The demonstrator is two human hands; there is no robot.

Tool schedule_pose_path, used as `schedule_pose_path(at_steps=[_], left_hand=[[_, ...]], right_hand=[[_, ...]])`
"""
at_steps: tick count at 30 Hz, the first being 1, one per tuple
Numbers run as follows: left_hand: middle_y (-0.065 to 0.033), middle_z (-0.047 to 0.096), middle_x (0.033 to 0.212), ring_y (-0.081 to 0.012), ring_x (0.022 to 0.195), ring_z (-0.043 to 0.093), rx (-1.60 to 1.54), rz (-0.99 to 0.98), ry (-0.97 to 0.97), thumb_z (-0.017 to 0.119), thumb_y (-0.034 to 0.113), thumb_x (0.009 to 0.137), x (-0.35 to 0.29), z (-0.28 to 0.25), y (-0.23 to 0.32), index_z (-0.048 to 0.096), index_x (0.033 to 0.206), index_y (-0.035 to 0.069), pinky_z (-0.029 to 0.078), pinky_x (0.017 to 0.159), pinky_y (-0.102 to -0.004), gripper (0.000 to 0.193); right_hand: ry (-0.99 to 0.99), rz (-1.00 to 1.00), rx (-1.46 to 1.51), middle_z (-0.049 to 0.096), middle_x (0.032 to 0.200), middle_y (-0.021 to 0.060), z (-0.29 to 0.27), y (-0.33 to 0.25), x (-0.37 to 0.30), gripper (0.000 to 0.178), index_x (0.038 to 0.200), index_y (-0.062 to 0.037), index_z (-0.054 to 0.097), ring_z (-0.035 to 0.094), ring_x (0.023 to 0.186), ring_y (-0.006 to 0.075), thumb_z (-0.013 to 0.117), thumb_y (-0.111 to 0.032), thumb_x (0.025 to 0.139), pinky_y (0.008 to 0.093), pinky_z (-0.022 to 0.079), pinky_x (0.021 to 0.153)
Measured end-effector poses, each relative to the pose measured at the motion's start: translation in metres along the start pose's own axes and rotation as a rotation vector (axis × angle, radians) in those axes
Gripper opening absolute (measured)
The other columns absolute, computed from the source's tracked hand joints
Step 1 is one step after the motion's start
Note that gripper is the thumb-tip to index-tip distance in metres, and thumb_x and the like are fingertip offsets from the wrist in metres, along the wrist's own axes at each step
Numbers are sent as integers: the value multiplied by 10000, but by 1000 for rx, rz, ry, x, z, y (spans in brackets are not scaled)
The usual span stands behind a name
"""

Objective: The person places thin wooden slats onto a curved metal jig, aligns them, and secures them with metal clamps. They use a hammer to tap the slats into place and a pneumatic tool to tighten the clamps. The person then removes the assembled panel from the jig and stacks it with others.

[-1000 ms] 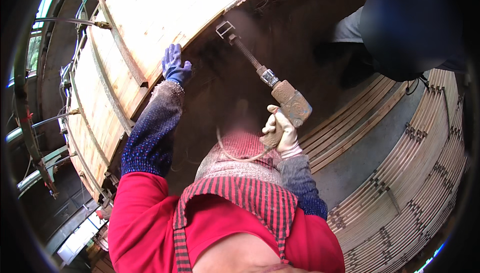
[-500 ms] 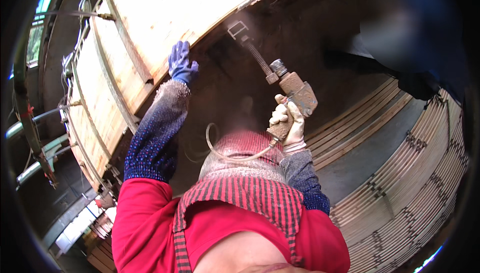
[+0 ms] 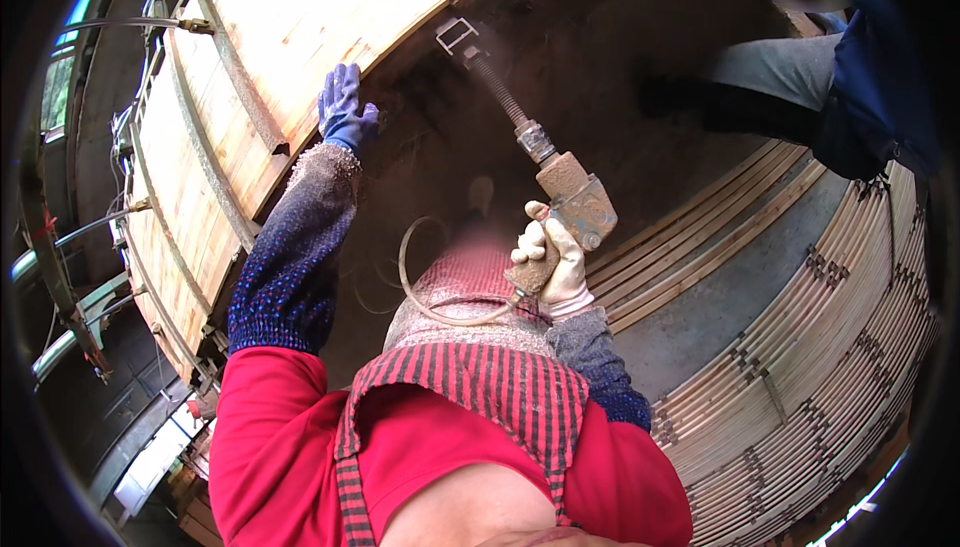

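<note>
My left hand (image 3: 343, 112), in a blue glove, lies flat with fingers stretched on the edge of a pale wooden panel (image 3: 300, 17). In my right hand (image 3: 562, 265), white-gloved, is the grip of a dusty pistol-shaped air wrench (image 3: 585, 205), its fingers wrapped round the handle. The wrench's socket meets the near end of a threaded clamp screw (image 3: 497, 87). At the screw's far end, close to the panel edge, is a rectangular metal frame (image 3: 457, 37). A thin clear hose (image 3: 405, 272) loops from the wrench handle.
Metal clamp bars (image 3: 235, 62) cross the panel on the left. Wooden strips (image 3: 710, 237) lie on the right, beside tall stacks of slats (image 3: 800, 377). Another person's leg (image 3: 780, 72) shows at the upper right.
The air wrench has moved so its socket lines up with the clamp screw's end, where before they were apart. The whole view has shifted slightly. The other person's leg now shows more.
</note>
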State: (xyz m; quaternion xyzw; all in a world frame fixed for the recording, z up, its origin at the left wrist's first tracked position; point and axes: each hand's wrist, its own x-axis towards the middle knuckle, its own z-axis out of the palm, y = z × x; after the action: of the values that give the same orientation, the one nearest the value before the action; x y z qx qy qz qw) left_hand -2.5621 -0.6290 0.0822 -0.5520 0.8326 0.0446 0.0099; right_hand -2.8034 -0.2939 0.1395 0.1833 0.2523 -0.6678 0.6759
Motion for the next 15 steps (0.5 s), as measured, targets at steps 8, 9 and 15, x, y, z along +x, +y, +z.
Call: schedule_pose_path(at_steps=[8,9,15], left_hand=[[-98,157,1648,-296,1524,108,80,-61,-59,621,332,800,-2,-5,7,194,1577,194,106,1231,-458,898],[-100,158,1647,-298,1524,111,90,-68,-64,627,332,799,-3,-7,7,195,1576,193,110,1231,-457,900],[-146,204,1623,-333,1506,156,83,-71,-72,633,316,807,-3,-18,19,238,1556,139,133,1224,-472,865]], right_hand=[[-129,18,214,430,709,-82,0,13,17,327,1197,-78,479,467,638,35,614,-267,967,251,453,671],[-134,12,211,443,713,-79,0,14,17,323,1197,-77,477,478,643,39,611,-262,968,258,458,672],[-100,7,163,487,735,-60,5,19,21,318,1213,-54,491,487,639,46,582,-254,983,271,467,678]])
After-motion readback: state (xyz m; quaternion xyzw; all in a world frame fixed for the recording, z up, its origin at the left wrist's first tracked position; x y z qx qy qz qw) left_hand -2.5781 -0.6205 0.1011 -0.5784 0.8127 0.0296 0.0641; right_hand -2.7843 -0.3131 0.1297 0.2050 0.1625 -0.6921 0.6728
